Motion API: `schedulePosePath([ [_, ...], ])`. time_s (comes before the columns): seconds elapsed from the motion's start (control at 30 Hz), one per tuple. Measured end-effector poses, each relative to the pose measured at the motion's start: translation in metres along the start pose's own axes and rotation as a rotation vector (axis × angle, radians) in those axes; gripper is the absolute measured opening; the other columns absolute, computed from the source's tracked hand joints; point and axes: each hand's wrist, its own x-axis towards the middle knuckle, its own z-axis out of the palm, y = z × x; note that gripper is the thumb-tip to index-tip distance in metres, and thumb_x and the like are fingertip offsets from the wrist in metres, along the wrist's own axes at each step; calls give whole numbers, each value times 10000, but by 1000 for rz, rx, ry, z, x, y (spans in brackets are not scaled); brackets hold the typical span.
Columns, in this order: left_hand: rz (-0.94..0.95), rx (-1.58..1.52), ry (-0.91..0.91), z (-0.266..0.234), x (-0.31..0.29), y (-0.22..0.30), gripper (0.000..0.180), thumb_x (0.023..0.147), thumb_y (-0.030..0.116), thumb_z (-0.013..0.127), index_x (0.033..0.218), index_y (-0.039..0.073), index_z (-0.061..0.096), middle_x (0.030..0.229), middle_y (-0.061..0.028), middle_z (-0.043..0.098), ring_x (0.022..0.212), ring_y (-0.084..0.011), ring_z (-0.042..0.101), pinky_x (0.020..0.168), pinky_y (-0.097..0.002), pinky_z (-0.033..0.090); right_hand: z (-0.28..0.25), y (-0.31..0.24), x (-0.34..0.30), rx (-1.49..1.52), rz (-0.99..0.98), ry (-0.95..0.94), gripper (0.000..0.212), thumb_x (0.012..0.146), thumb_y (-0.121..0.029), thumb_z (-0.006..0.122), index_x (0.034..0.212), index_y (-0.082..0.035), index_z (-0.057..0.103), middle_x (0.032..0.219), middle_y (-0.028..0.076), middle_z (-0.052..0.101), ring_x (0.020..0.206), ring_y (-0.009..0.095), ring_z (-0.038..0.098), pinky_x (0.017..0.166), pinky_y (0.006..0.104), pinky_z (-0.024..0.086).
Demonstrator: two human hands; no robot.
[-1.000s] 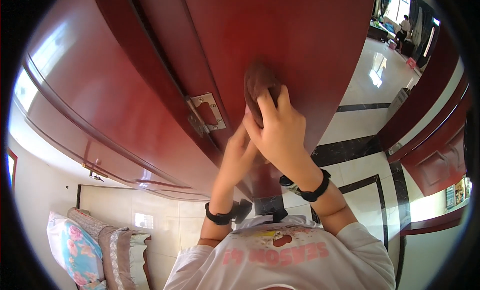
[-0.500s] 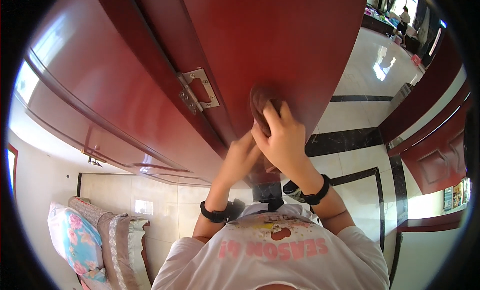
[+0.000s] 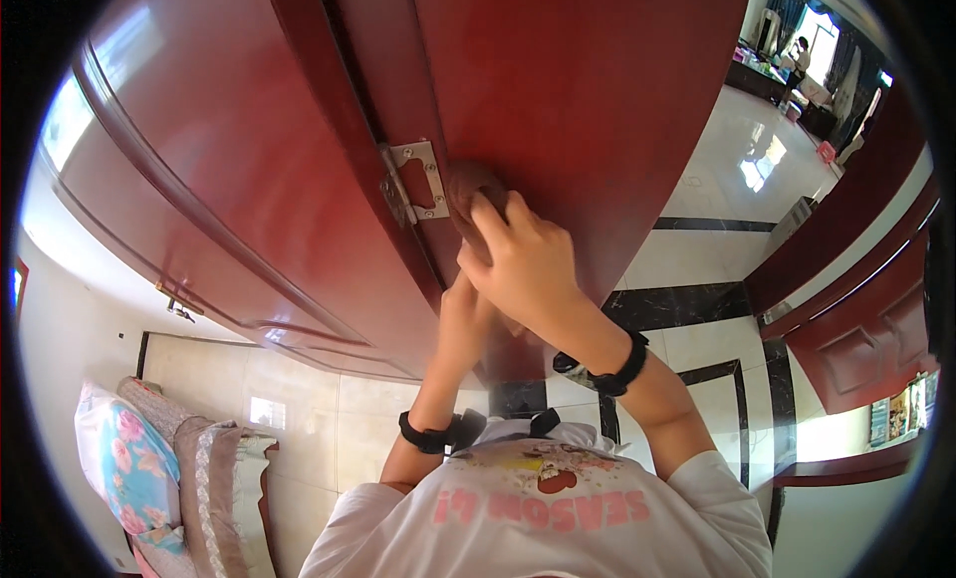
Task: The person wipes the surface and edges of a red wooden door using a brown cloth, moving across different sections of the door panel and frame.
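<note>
My right hand [image 3: 523, 259] is closed on a brown, soft-looking folded cloth [image 3: 462, 185] and presses it to the red-brown wooden door frame [image 3: 558, 100]. The cloth lies just right of a silver door hinge [image 3: 418, 180]. Below and partly behind the right hand is my left hand [image 3: 463, 314], raised against the frame. Its fingers are mostly hidden, so its grip does not show. Left of the hinge stands the open red-brown door [image 3: 219, 170], with a metal handle [image 3: 179, 304] at its far side.
At lower left, a flowered pillow [image 3: 129, 459] rests on a covered seat or bed [image 3: 204, 478]. Pale floor tiles [image 3: 687, 279] with black bands run through the doorway. Another red door [image 3: 861, 324] stands at right. A distant person [image 3: 800, 60] is at upper right.
Both hands and the cloth have moved left, bringing the cloth beside the hinge. The view has shifted slightly too. My right hand keeps its hold on the cloth.
</note>
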Motion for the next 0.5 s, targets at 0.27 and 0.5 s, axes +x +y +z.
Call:
schedulePosePath([
  [0.27, 362, 177, -135, 25, 28, 51, 260, 832, 97, 501, 1056, -32, 476, 733, -215, 587, 629, -320, 597, 569, -379, 458, -50, 25, 27, -192, 59, 174, 305, 676, -219, 612, 956, -106, 569, 738, 108, 506, 579, 260, 578, 455, 347, 471],
  [0.5, 306, 314, -315, 49, 21, -16, 250, 815, 137, 531, 1008, -16, 489, 717, -241, 573, 656, -392, 570, 578, -416, 446, -20, 49, -51, -223, 230, 38, 328, 627, -181, 639, 942, -109, 586, 834, 163, 547, 593, 298, 593, 489, 365, 494],
])
